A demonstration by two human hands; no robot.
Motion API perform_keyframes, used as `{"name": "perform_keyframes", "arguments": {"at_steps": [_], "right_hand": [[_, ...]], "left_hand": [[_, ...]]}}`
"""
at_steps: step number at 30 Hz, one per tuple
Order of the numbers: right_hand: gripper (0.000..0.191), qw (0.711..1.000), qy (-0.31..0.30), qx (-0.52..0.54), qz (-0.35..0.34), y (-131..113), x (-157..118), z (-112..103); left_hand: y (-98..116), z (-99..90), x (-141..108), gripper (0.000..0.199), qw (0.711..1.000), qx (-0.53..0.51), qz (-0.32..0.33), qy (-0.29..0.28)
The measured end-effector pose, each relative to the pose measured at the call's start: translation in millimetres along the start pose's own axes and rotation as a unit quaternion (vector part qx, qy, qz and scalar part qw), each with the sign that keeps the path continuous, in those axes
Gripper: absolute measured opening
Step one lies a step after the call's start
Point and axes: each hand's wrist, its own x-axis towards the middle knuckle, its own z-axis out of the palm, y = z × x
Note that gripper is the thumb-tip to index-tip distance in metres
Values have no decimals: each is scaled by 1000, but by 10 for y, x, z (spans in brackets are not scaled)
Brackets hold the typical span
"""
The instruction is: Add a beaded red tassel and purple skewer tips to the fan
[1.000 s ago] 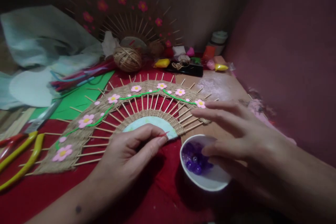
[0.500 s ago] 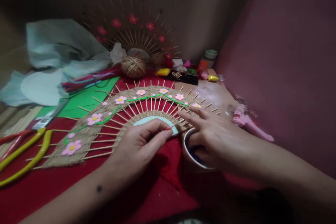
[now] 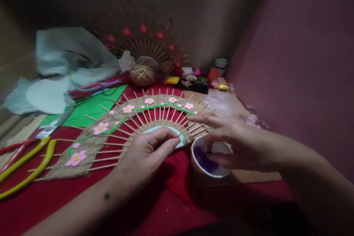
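Observation:
A woven fan [image 3: 113, 118] with pink flowers, a green line and thin sticks lies on the red cloth. My left hand [image 3: 149, 151] is closed at its pale blue centre [image 3: 158, 128], thumb and forefinger pinched on a thin red strand. My right hand [image 3: 232, 140] reaches over a white cup [image 3: 225, 170] that holds small dark purple pieces [image 3: 206, 160]. Its thumb and forefinger dip into the cup, while the other fingers stretch out above the rim. Whether a piece is between the fingertips cannot be made out.
Scissors with yellow handles [image 3: 48, 155] and red-handled ones [image 3: 16, 149] lie left on green sheet [image 3: 91, 112]. Behind are a twine ball [image 3: 142, 75], clay packets [image 3: 173, 80], a jar [image 3: 220, 64] and a second fan [image 3: 142, 37]. Brown board [image 3: 257, 175] extends under the cup.
My right hand has lifted slightly and drawn back to the right, so the purple pieces in the cup now show. My left hand keeps its pinch. The view has shifted slightly.

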Motion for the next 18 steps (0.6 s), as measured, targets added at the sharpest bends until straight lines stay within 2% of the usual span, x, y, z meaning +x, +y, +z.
{"name": "perform_keyframes", "arguments": {"at_steps": [3, 5, 8, 11, 13, 15, 18], "right_hand": [[10, 992, 52, 110, -24, 66, -118, -102], [7, 971, 115, 209, -35, 108, -182, -89], [6, 901, 188, 390, -17, 179, -254, 34], [13, 802, 246, 544, 14, 244, -301, 177], [16, 744, 261, 614, 44, 267, -321, 233], [18, 705, 261, 656, 73, 270, -342, 250], [16, 678, 253, 679, 127, 239, -388, 240]], "left_hand": [[-12, 5, 12, 22, 1000, -3, -7, -2], [-14, 17, 23, 23, 1000, -18, -13, -10], [-22, 41, 33, 25, 999, -37, -18, -23], [-42, 55, 38, 26, 998, -41, -19, -35], [-53, 54, 44, 24, 999, -39, -17, -32], [-60, 50, 49, 23, 999, -35, -14, -25], [-70, 42, 47, 22, 999, -30, -6, -24]]}}
